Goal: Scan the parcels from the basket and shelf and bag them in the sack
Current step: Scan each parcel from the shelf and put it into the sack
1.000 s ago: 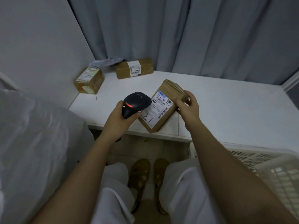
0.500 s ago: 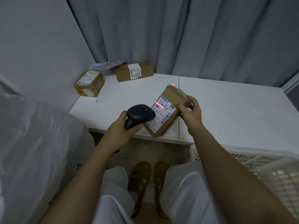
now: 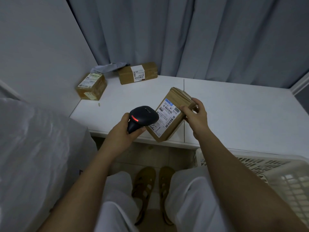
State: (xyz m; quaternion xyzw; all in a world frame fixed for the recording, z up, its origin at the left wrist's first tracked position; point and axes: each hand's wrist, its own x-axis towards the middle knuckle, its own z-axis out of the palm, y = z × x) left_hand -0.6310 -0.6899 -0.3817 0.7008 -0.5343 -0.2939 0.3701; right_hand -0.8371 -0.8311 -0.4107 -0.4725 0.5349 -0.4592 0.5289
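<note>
A seated person holds a brown cardboard parcel [image 3: 172, 114] above the near edge of a white surface [image 3: 234, 114], at the centre of the head view. The right hand [image 3: 195, 117] grips the parcel's upper right corner, thumb lying on the white shipping label [image 3: 167, 116], fingers [image 3: 196, 102] curled over the far side. The parcel is tilted, label facing up and toward the camera.

At 9 o'clock from the parcel, the left hand [image 3: 123, 131] wraps its fingers [image 3: 137, 131] round the handle of a black barcode scanner [image 3: 142, 117]. The scanner's head overlaps the label's lower left part, and a red light glows on its top.

Two more parcels lie at the far left corner of the surface, at about 10 and 11 o'clock from the held one. The squarer box [image 3: 92, 86] sits near the wall; the longer box [image 3: 138, 72] lies against the grey curtain [image 3: 200, 39], with a crumpled grey bag [image 3: 108, 67] just behind them.

A large white sack [image 3: 33, 156] fills the lower left, at 8 o'clock; its inside cannot be seen. A white plastic basket [image 3: 267, 171] stands at 4 o'clock beside the person's right arm; only its slatted rim and wall show, so its contents cannot be told.

Below, white trousers [image 3: 192, 198] and brown sandals [image 3: 155, 186] rest on the floor.
</note>
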